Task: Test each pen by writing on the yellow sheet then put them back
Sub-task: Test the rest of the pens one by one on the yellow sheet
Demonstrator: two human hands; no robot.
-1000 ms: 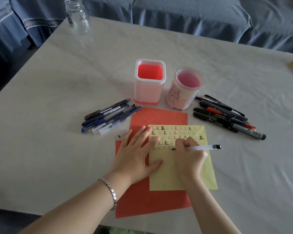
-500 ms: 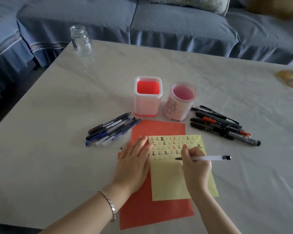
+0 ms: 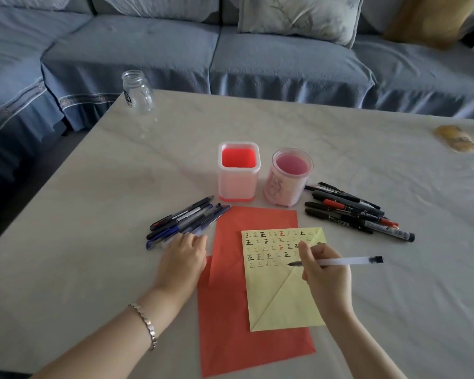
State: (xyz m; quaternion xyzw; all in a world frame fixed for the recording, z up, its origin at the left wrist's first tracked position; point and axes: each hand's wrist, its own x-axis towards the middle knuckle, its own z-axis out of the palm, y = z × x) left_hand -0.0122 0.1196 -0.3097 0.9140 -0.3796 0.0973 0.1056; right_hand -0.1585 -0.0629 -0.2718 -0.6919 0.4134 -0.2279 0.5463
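Yellow sheet (image 3: 282,302), in the head view, flat on a red sheet (image 3: 230,310) at the near middle of the counter (image 3: 93,269), rows of test marks across its top half; slim white pen (image 3: 345,260) pinched low on the barrel by the right hand (image 3: 324,272), thumb and fingers (image 3: 303,251) curled round it, tip at or just above the last row of marks, contact too fine to tell; left hand (image 3: 182,255) clear of the yellow sheet, fingers bent onto the near end of the blue pens (image 3: 186,220) beside the red sheet, gripping or merely touching impossible to tell; black markers (image 3: 350,212) heaped right of two holders (image 3: 239,143), no pens inside either. Probably light, stiff and smooth, so apt to roll; best pinched mid-barrel for dropping tip-down into a holder; thin sheet likely to slide unless pressed flat.
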